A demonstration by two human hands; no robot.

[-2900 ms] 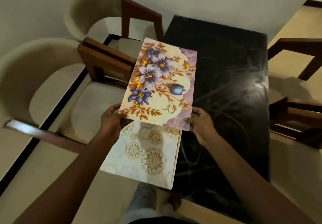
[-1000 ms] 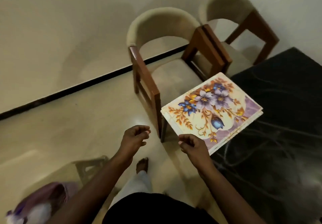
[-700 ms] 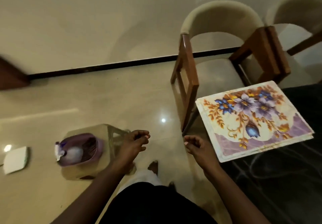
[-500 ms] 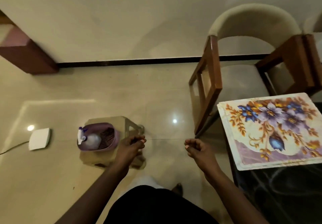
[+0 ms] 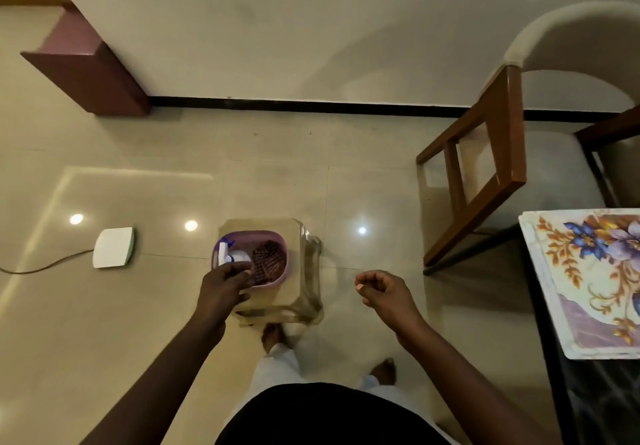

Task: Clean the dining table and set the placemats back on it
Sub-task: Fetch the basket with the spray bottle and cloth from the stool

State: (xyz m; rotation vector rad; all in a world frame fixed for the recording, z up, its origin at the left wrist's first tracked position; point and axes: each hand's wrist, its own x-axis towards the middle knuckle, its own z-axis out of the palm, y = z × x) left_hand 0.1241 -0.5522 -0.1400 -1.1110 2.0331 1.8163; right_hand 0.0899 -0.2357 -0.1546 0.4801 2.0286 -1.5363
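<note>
Left hand (image 5: 225,283) reaches half-curled into the purple basket (image 5: 278,273) at the spray bottle (image 5: 228,254), nothing held yet, right hand (image 5: 382,290) loose & empty; placemats (image 5: 588,282) stacked on bench (image 5: 602,399) corner — bottle prob light, slick, grab by neck.

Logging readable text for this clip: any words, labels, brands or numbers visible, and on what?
None can be read.
spray bottle in the purple basket: any label is blurred.
floral placemat: flower pattern only, no lettering.
white device on the floor: no marking visible.
</note>
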